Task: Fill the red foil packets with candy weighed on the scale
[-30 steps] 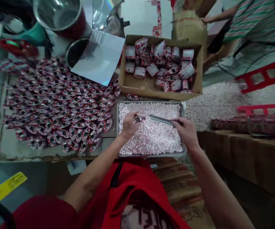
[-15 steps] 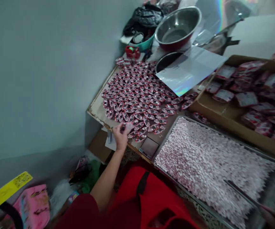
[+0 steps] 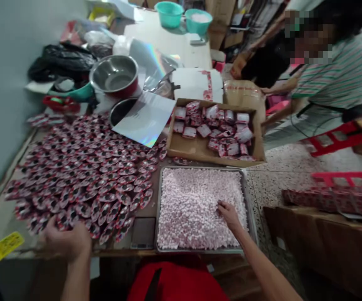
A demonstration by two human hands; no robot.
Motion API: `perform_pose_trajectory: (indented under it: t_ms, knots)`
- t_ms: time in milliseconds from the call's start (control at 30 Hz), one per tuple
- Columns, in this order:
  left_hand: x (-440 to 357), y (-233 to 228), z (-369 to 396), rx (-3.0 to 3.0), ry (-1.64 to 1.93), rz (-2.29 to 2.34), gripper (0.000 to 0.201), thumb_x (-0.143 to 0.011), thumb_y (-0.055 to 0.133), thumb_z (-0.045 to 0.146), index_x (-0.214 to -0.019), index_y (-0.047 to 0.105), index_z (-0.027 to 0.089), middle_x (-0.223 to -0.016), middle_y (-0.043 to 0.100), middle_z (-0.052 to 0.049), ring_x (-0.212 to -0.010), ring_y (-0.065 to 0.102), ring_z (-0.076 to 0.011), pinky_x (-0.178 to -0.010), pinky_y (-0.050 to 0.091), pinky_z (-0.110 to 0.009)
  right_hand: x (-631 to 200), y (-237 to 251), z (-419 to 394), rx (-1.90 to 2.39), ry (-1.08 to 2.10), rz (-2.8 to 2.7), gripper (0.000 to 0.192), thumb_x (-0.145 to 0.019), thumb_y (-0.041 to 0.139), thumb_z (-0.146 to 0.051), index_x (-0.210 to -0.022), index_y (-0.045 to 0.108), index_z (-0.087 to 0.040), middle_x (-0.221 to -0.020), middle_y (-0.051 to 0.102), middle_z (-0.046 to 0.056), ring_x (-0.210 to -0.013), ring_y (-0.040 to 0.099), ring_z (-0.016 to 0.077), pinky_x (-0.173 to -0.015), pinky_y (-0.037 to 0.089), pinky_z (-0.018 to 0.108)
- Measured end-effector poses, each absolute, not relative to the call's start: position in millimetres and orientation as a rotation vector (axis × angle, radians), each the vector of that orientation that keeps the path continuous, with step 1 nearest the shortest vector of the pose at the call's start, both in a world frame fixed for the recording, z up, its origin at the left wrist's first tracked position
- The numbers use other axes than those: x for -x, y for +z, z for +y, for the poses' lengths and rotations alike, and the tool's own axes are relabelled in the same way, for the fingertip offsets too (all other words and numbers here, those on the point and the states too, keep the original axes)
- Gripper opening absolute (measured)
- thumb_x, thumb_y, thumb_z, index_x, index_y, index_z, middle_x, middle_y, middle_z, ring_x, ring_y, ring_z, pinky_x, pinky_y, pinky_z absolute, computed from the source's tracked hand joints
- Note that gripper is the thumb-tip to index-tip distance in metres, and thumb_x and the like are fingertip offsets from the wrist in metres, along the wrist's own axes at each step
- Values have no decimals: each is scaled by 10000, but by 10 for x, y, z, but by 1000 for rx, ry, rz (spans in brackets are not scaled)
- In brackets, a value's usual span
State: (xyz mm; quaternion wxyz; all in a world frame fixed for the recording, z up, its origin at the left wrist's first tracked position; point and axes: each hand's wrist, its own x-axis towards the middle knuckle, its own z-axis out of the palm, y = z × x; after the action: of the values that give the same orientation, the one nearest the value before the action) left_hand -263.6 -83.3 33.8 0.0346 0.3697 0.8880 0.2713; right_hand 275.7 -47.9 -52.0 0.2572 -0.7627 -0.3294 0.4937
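Note:
My left hand (image 3: 69, 239) is at the table's near edge, beside the front row of open red-and-white pouches (image 3: 83, 210). Its fingers are blurred and partly hidden, so I cannot make out whether it holds a pouch. Many of these pouches stand upright, packed close together with dark mouths facing up. My right hand (image 3: 229, 213) is over a metal tray (image 3: 245, 196) full of small white pellets (image 3: 196, 209). Its fingers are bunched together, tips touching the pellets; what they pinch is too small to see. Between pouches and tray lies a small flat scale (image 3: 143, 233).
Behind the tray, a cardboard box (image 3: 181, 154) holds several filled pouches. A metal bowl (image 3: 114, 75), a clear plastic sheet (image 3: 146, 117) and a black bag (image 3: 63, 60) sit farther back. Another person (image 3: 334, 79) is at the right, near a red stool (image 3: 337, 140).
The view has swung right and up, bringing the other person and the whole tray into sight. My right hand now shows clearly at the pellets; my left hand remains near the front pouches.

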Motion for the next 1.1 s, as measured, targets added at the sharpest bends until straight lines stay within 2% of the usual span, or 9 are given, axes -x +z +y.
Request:
perform_pose_trajectory:
  t_ms: [67, 167, 233, 300, 400, 533, 667, 800, 1100]
  knots:
    - [2186, 417, -141, -1460, 1084, 2590, 293, -903, 590, 316, -1151, 718, 227, -1134, 768, -113, -1141, 693, -385, -1082, 540, -627, -2757, -464, -495, 1985, 1406, -861, 489, -552, 769, -670, -617, 669, -196, -567, 582, 28, -553, 507, 176, -556, 421, 310]
    - [1205, 455, 1322, -2062, 695, 1898, 278, -1014, 544, 212, -1228, 718, 171, -1226, 752, -152, -1216, 662, -316, -1143, 515, -514, -2780, -353, -510, 1872, 1474, -822, 507, -605, 817, -673, -702, 741, -180, -716, 694, 65, -691, 591, 210, -681, 493, 329]
    - [548, 372, 2292, -2177, 528, 1673, 298, -971, 677, 184, -1266, 717, 157, -1276, 740, -146, -1239, 640, -299, -1152, 511, -454, -2797, -282, -516, 1832, 1489, -785, 509, -635, 843, -670, -728, 761, -176, -745, 705, 68, -733, 602, 217, -721, 494, 331]
    - [52, 224, 3023, -2205, 421, 1600, 390, -901, 793, 179, -1278, 708, 123, -1308, 704, -189, -1286, 601, -345, -1156, 493, -496, -2799, -206, -533, 1817, 1486, -741, 490, -669, 856, -648, -745, 777, -170, -736, 692, 62, -733, 591, 213, -717, 478, 323]
    - [-268, -14, 3545, -2174, 276, 1519, 398, -802, 920, 239, -1115, 717, 100, -1200, 691, -170, -1261, 594, -333, -1151, 493, -483, -2770, -57, -577, 1810, 1469, -672, 435, -713, 859, -598, -782, 802, -172, -747, 688, 56, -730, 578, 209, -714, 466, 321]
    - [-160, -115, 3499, -2191, 317, 1433, 402, -761, 948, 261, -954, 646, 78, -1079, 658, -89, -1074, 665, -222, -1029, 554, -333, -2734, 236, -549, 1806, 1464, -551, 411, -727, 878, -589, -809, 821, -190, -759, 683, 47, -722, 560, 205, -710, 451, 322]
    - [78, 111, 3024, -2219, 395, 1371, 503, -649, 993, 106, -1012, 649, 161, -1031, 685, -69, -1005, 702, -271, -939, 582, -348, -2751, 630, -269, 1794, 1458, -499, 420, -662, 939, -563, -806, 817, -187, -755, 677, 49, -693, 528, 179, -657, 407, 290]
    - [281, 455, 2238, -2233, 572, 1265, 502, -875, 846, 160, -1312, 603, 205, -1200, 728, -99, -1134, 703, -285, -983, 557, -365, -2774, 1081, 184, 1745, 1471, -623, 416, -637, 953, -535, -777, 791, -178, -750, 678, 50, -686, 523, 159, -635, 390, 268]
    - [242, 446, 1026, -2100, 575, 1165, 443, -785, 870, 82, -1180, 750, 242, -1158, 806, -54, -1076, 709, -273, -951, 567, -367, -2699, 1240, 741, 1763, 1431, -1155, 275, -697, 783, -455, -747, 763, -185, -693, 686, 17, -656, 551, 154, -673, 432, 293]
